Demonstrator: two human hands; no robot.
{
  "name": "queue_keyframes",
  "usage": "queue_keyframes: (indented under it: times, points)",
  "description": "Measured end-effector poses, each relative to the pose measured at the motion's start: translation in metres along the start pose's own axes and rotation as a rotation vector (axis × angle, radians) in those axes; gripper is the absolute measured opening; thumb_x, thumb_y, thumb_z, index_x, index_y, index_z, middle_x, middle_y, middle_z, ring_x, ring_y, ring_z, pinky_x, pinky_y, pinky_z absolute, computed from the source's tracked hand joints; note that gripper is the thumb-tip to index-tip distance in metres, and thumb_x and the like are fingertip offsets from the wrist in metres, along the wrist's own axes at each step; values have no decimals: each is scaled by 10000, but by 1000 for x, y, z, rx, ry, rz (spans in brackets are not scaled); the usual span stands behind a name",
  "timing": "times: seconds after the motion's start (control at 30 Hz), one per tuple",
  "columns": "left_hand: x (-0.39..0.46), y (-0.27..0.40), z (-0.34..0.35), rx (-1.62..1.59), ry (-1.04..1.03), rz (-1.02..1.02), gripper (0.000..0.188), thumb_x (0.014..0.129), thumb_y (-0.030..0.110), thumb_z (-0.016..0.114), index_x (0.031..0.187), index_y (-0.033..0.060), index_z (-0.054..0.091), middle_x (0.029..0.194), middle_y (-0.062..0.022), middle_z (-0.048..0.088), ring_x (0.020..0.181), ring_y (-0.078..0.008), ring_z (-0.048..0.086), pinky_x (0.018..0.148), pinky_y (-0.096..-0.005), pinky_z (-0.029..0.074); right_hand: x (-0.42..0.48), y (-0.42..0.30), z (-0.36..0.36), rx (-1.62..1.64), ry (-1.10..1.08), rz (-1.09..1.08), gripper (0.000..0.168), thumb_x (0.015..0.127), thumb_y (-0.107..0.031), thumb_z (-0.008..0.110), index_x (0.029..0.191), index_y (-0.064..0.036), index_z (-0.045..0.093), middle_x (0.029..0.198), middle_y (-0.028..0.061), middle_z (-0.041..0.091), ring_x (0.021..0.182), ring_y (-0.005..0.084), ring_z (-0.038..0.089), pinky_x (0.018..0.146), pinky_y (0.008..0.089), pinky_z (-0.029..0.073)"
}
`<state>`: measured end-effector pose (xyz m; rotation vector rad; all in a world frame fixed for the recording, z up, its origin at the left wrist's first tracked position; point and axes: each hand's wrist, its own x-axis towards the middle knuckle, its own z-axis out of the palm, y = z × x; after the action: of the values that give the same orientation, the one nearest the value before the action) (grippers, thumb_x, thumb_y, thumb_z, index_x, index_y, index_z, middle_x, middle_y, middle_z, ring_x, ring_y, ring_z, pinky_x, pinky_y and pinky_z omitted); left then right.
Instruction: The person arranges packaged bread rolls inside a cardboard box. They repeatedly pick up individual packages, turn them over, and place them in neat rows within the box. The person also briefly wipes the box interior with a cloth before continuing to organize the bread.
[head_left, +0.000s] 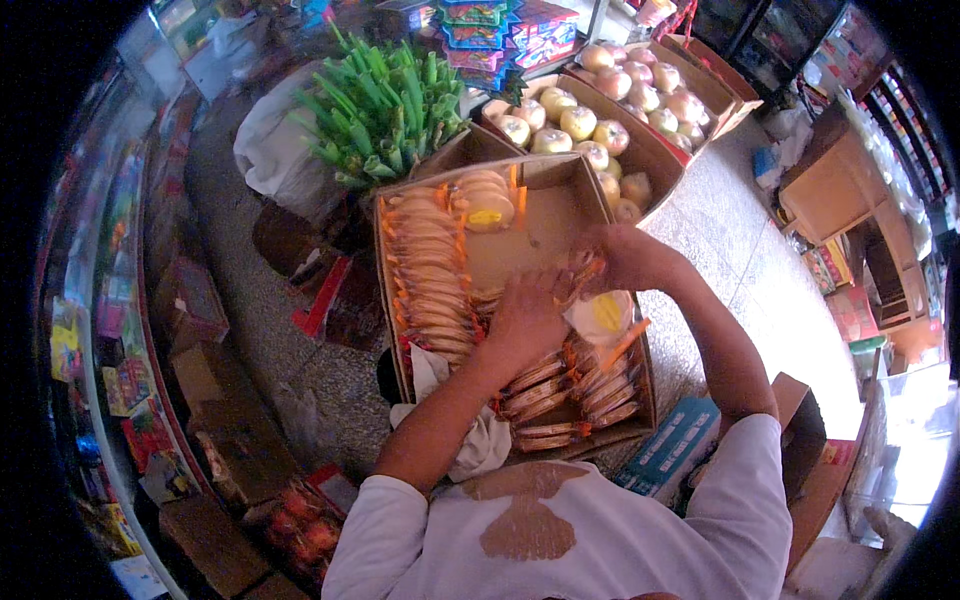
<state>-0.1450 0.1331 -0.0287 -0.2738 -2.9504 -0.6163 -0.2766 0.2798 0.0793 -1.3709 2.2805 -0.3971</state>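
Observation:
In front of me a cardboard box (517, 259) holds round flat baked goods in clear wrappers with orange ends. A long row of these wrapped rounds (427, 270) stands on edge along its left side, and more stacks (540, 394) fill the near part. My left hand (531, 311) reaches over the middle of the box, fingers bent and blurred. At the right wall, my right hand (626, 259) pinches the orange end of a wrapper. Just below both hands, a wrapped round (602, 315) with a yellow mark shows its face. What the left fingers touch is hidden.
Green stalks (386, 112) stand in a bundle behind the box, beside a white sack (274, 142). Cartons of apples (577, 124) adjoin at the back right. A teal box (671, 442) lies near my right elbow. Stocked glass shelving (124, 315) lines the left.

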Motion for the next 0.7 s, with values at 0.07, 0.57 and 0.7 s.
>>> queue_keyframes:
  times: [0.07, 0.57, 0.7]
  points:
    - [-4, 1, -2, 47, 2, -8, 651, 855, 298, 630, 1417, 27, 445, 1331, -209, 522, 1204, -381, 505, 1035, -509, 390, 2, 2, 0, 35, -61, 0, 404, 716, -263, 839, 1070, -103, 728, 954, 120, 735, 899, 288, 704, 799, 383, 540]
    - [-3, 3, -1, 29, 79, -34, 509, 919, 297, 553, 1341, 14, 527, 1335, -179, 580, 1207, -333, 559, 1068, -497, 377, 59, 55, 14, -94, 987, 282, 208, 898, -198, 671, 978, -23, 594, 862, 196, 680, 807, 388, 668, 719, 467, 511]
    - [-4, 5, -4, -14, 120, 4, 488, 907, 274, 566, 1321, 17, 541, 1316, -178, 587, 1186, -330, 566, 1047, -490, 392, 87, 65, 52, -74, 1060, 372, 219, 894, -184, 663, 1032, -36, 580, 870, 199, 682, 828, 412, 660, 726, 497, 502]
